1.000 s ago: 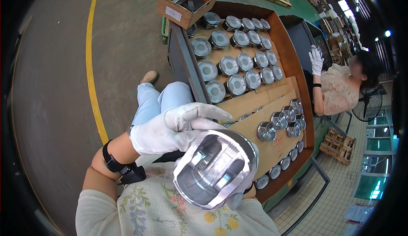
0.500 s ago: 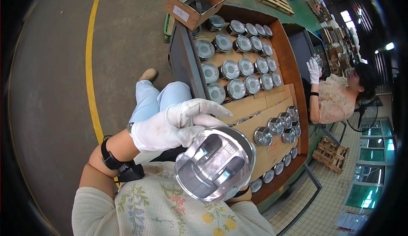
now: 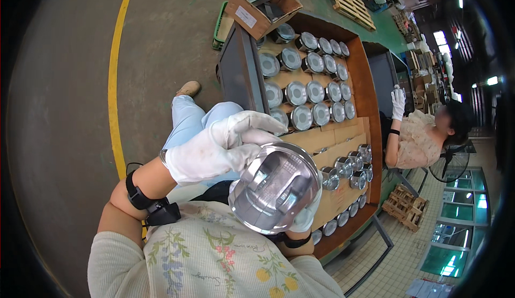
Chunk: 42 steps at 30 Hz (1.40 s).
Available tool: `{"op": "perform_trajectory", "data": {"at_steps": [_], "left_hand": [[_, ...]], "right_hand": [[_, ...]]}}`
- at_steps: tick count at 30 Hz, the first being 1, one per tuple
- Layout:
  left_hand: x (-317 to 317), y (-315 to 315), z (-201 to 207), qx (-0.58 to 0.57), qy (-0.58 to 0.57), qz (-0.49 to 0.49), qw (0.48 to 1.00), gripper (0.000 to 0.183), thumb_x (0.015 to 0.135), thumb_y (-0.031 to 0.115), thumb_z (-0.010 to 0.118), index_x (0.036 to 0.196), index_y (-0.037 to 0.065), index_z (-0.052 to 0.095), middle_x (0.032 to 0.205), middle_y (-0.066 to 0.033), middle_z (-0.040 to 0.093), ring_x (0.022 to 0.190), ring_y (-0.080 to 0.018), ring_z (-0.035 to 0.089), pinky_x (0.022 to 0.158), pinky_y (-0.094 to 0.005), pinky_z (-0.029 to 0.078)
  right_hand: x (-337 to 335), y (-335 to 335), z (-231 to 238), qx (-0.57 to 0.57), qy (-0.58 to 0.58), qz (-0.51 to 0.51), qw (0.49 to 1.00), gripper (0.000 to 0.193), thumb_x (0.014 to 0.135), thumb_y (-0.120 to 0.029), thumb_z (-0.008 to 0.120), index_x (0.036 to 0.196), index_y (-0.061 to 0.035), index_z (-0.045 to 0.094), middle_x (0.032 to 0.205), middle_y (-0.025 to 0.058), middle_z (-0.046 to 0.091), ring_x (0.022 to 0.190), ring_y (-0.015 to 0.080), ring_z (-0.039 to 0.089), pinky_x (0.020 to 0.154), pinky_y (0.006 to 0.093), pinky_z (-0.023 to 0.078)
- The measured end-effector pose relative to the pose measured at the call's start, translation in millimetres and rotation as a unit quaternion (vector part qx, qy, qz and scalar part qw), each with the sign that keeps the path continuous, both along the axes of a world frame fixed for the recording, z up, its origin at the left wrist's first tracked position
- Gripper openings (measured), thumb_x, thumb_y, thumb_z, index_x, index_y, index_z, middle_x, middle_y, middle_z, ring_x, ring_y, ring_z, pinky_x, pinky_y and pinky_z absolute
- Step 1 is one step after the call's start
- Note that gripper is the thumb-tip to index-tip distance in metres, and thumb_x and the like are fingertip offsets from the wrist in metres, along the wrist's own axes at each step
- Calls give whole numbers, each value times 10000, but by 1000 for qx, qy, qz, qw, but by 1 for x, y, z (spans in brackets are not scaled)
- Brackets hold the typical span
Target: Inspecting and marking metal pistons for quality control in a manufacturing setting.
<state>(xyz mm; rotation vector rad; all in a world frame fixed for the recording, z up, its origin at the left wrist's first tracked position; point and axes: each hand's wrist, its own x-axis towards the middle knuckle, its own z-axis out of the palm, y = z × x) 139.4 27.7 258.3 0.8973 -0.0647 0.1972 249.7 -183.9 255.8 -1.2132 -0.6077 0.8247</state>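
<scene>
A shiny metal piston (image 3: 274,188) is held up in front of my chest, its hollow underside with two pin bosses turned toward me. My right hand (image 3: 308,215), white-gloved and mostly hidden behind the piston, supports it from the far right side. At the piston's upper left edge is my left hand (image 3: 214,146), also white-gloved. Its fingers are apart, the lower ones close to or touching the rim; contact is hard to tell. Beyond lie rows of pistons (image 3: 296,92), crowns up, on cardboard in a large brown-walled metal bin (image 3: 366,86).
A wooden box (image 3: 252,19) rests on the bin's far left corner, with a green crate (image 3: 221,29) beside it. A co-worker (image 3: 418,134) in white gloves stands right of the bin by another dark bin. A wooden pallet (image 3: 406,206) lies on the tiled floor.
The piston has tilted and shifted slightly, showing more of its inside. My left hand has risen a little along its edge. The view has moved, and the co-worker's hand has shifted.
</scene>
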Motion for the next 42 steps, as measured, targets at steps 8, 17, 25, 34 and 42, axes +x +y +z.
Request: {"op": "perform_trajectory", "data": {"at_steps": [8, 17, 25, 34, 42], "left_hand": [[-13, 12, 1, -5, 45, 72, 996, 532, 846, 114, 679, 1299, -19, 435, 1218, -124, 592, 1162, -179, 558, 979, -308, 451], [-16, 22, -16, -108, 41, 95, 989, 615, 915, 406, 617, 1318, -26, 447, 1223, -112, 587, 1123, -157, 545, 977, -326, 438], [-37, 23, -60, -432, 17, 118, 894, 684, 906, 611, 479, 1335, 78, 492, 1298, -121, 567, 1147, -270, 582, 1007, -447, 465], [-75, 42, -73, -390, 36, 161, 906, 844, 835, 674, 495, 1372, 26, 436, 1350, -242, 487, 1237, -475, 476, 974, -673, 402], [-80, 55, -93, -425, 70, 203, 879, 820, 834, 659, 520, 1333, 8, 499, 1287, -254, 546, 1215, -478, 498, 970, -663, 409]], "right_hand": [[-12, 19, 8, -34, -58, -47, 997, 769, 760, -497, 781, 1237, -9, 425, 1205, 101, 560, 1080, 155, 545, 921, 335, 465], [-6, 57, 14, -12, -28, 29, 999, 687, 897, -419, 654, 1328, 47, 390, 1180, 85, 561, 1059, 134, 553, 915, 290, 456], [9, 133, 18, -277, -193, 235, 912, 324, 951, -244, 607, 1110, 39, 607, 832, 62, 664, 721, 168, 683, 602, 303, 523], [117, 256, 33, -343, -525, 50, 777, 353, 909, -369, 569, 959, -36, 676, 902, 224, 669, 878, 385, 652, 769, 435, 510], [247, 352, 2, -407, -730, 13, 549, 278, 880, -272, 540, 1022, -102, 708, 1013, 176, 680, 992, 357, 630, 868, 428, 495]]}}
